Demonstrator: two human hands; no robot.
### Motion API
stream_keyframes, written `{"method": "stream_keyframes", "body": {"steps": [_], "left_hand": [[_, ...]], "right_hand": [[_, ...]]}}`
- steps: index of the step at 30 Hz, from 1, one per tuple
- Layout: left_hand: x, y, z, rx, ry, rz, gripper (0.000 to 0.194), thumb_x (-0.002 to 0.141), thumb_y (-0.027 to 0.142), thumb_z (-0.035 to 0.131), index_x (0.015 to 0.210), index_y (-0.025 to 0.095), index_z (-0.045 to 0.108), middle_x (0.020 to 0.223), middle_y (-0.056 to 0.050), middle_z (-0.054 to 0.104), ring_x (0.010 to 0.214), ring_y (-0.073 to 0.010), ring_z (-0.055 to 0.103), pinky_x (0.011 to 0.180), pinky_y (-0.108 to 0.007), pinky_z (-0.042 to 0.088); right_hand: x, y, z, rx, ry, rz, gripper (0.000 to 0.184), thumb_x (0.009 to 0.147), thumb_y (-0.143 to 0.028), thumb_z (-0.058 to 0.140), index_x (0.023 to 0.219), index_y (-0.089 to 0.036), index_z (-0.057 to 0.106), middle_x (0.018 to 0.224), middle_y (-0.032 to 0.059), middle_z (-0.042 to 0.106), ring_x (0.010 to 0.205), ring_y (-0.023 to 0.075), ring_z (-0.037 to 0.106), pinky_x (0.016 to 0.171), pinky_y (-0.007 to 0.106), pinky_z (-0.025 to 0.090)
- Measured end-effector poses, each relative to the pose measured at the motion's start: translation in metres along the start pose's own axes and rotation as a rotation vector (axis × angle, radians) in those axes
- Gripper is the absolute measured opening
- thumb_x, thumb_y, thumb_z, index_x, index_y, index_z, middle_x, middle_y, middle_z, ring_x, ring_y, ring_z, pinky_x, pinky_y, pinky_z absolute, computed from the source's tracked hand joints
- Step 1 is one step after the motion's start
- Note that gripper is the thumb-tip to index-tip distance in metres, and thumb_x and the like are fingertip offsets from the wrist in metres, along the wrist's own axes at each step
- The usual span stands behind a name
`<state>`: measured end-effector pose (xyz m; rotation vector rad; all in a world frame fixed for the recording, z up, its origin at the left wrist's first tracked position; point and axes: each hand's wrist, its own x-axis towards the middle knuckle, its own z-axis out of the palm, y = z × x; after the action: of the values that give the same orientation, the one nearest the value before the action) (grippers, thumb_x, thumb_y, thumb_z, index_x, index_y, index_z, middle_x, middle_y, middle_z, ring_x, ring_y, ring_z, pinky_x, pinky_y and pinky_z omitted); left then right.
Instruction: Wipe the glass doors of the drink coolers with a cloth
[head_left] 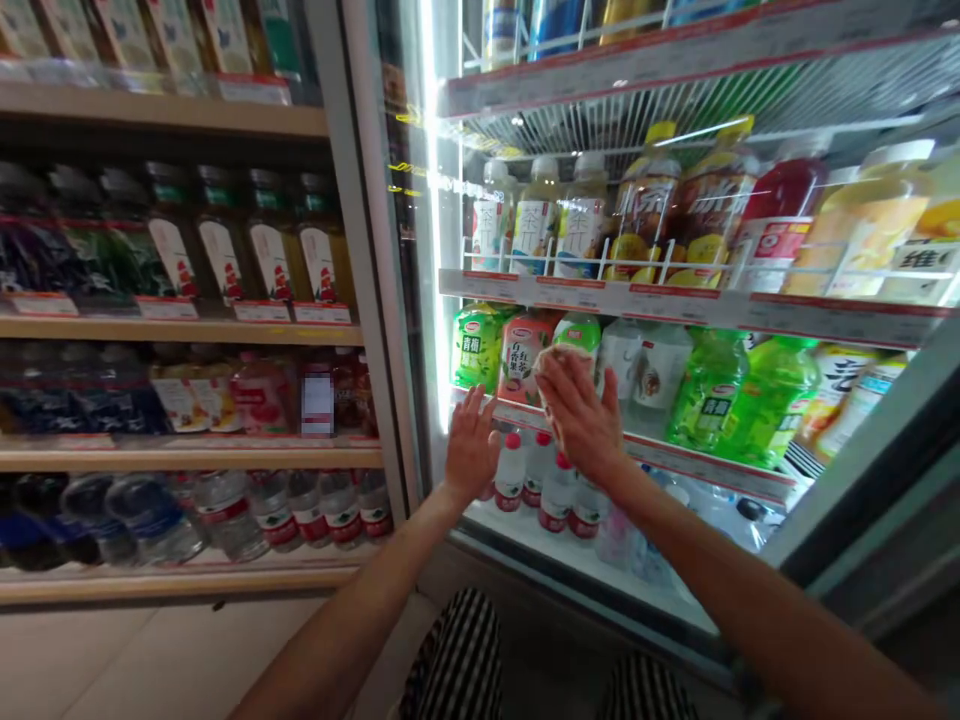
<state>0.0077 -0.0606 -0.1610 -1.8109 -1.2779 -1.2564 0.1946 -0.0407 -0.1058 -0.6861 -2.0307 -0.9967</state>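
Note:
My right hand [581, 415] presses a pale cloth [553, 362] flat against the glass door [405, 250] of a drinks fridge, its fingers stretched over the cloth. My left hand [469, 445] lies open on the same glass, just left of and below the right one, fingers spread. Behind the glass, at hand height, stand green and pink drink bottles [517, 355]. Small white bottles with red caps [536, 475] stand on the shelf below the hands.
The fridge's upper shelves hold tea and juice bottles [675, 215]. To the left, open wooden shelves [180, 330] carry dark bottles and water bottles [300, 510]. The fridge frame [367, 300] separates the two. My striped trouser knees [457, 660] show low down.

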Motion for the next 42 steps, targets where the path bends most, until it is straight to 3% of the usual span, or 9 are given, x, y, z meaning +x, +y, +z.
{"method": "stream_keyframes", "body": {"steps": [5,11,17,21,23,28,34,39,42], "left_hand": [[0.002,0.021,0.011,-0.033,-0.007,0.108,0.049,0.085,0.016,0.039,0.133,0.014,0.032,0.142,-0.014,0.031,0.137,-0.0219,0.015,0.110,-0.045,0.023],[0.004,0.050,0.025,-0.070,0.036,0.186,0.053,0.082,0.013,0.042,0.134,0.016,0.032,0.141,-0.014,0.033,0.136,-0.0239,0.019,0.108,-0.047,0.025],[0.005,0.073,0.030,-0.096,0.024,0.235,0.054,0.081,0.013,0.043,0.134,0.015,0.032,0.141,-0.014,0.034,0.136,-0.0237,0.019,0.109,-0.046,0.023],[0.006,0.085,0.033,-0.122,0.034,0.243,0.055,0.080,0.012,0.044,0.134,0.015,0.033,0.140,-0.014,0.036,0.136,-0.0242,0.019,0.110,-0.047,0.022],[0.007,0.091,0.035,-0.120,0.037,0.254,0.054,0.080,0.012,0.044,0.133,0.015,0.034,0.139,-0.014,0.038,0.136,-0.0242,0.019,0.109,-0.047,0.022],[0.010,0.106,0.041,-0.112,0.049,0.279,0.052,0.080,0.012,0.045,0.131,0.013,0.036,0.135,-0.015,0.042,0.136,-0.0237,0.020,0.110,-0.047,0.020],[0.020,0.133,0.050,-0.160,0.075,0.323,0.056,0.080,0.013,0.044,0.135,0.016,0.031,0.137,-0.013,0.041,0.136,-0.0218,0.018,0.112,-0.046,0.016],[0.019,0.143,0.055,-0.179,0.053,0.367,0.060,0.079,0.010,0.044,0.136,0.016,0.029,0.136,-0.012,0.042,0.136,-0.0207,0.018,0.112,-0.046,0.016],[0.021,0.146,0.056,-0.188,0.049,0.373,0.061,0.079,0.010,0.045,0.137,0.016,0.028,0.136,-0.012,0.042,0.137,-0.0206,0.017,0.112,-0.046,0.014]], "right_hand": [[-0.043,0.003,-0.009,0.009,-0.120,-0.266,0.047,0.083,-0.007,0.037,0.128,-0.020,0.045,0.137,0.0018,0.045,0.136,0.0154,0.023,0.114,0.046,-0.004],[-0.035,0.037,-0.030,-0.184,0.036,0.093,0.047,0.086,-0.020,0.043,0.133,-0.022,0.039,0.141,0.0043,0.040,0.138,0.0201,0.014,0.112,0.052,-0.005],[-0.079,0.038,-0.037,-0.133,-0.128,-0.225,0.041,0.084,-0.016,0.045,0.124,-0.022,0.050,0.140,0.0000,0.040,0.139,0.0167,0.012,0.114,0.048,-0.002],[-0.072,0.069,-0.057,-0.240,0.042,0.084,0.047,0.085,-0.020,0.046,0.131,-0.023,0.041,0.138,0.0039,0.044,0.139,0.0196,0.012,0.112,0.051,-0.001],[-0.076,0.074,-0.062,-0.265,0.105,0.169,0.046,0.085,-0.021,0.046,0.131,-0.022,0.042,0.137,0.0052,0.045,0.138,0.0212,0.014,0.112,0.051,0.002],[-0.108,0.067,-0.066,-0.197,-0.067,-0.063,0.038,0.084,-0.016,0.045,0.121,-0.022,0.052,0.134,0.0038,0.049,0.137,0.0165,0.019,0.114,0.046,0.004],[-0.092,0.100,-0.086,-0.343,0.233,0.302,0.047,0.085,-0.020,0.040,0.132,-0.018,0.040,0.143,0.0100,0.035,0.138,0.0238,0.015,0.111,0.050,0.011],[-0.141,0.079,-0.082,-0.310,0.079,0.186,0.046,0.083,-0.017,0.046,0.130,-0.022,0.044,0.140,0.0063,0.040,0.136,0.0206,0.021,0.113,0.045,0.015],[-0.146,0.096,-0.091,-0.353,0.127,0.231,0.051,0.084,-0.017,0.045,0.134,-0.022,0.037,0.144,0.0068,0.034,0.137,0.0229,0.020,0.111,0.049,0.019]]}}
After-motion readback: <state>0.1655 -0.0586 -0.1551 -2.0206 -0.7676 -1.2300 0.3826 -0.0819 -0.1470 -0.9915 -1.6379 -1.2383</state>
